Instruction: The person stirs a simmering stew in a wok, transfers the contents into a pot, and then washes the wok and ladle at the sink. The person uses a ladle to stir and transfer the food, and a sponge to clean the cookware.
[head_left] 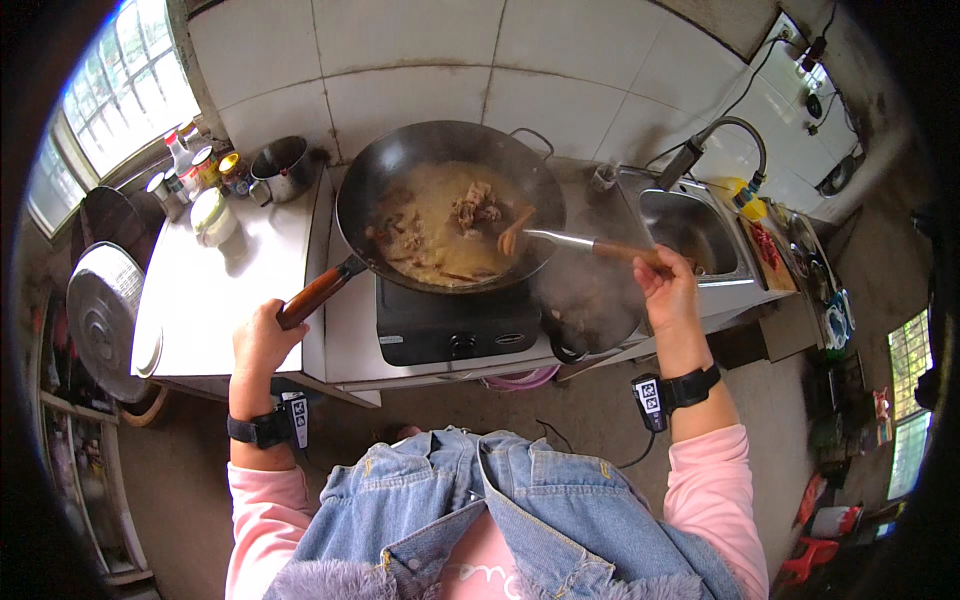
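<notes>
A large dark wok (360,215) sits on a black stove (455,325), holding cloudy yellowish broth (440,255) with a mound of meat pieces (478,205) rising from it. My left hand (265,340) is closed round the end of the wok's wooden handle (318,293). Between the fingers of my right hand (668,290) is the wooden handle of a wok spatula (570,240). Its metal shaft reaches over the wok's right rim, and its head rests at the broth beside the meat. Steam partly blurs the right side.
Right of the stove, a dark pan (590,325) steams below the wok's rim. Farther right is a metal sink (685,225) with a faucet (735,125). On the left counter (215,310) stand a metal pot (283,170), a lidded jar (212,217) and several bottles. A round lid (105,320) leans beside it.
</notes>
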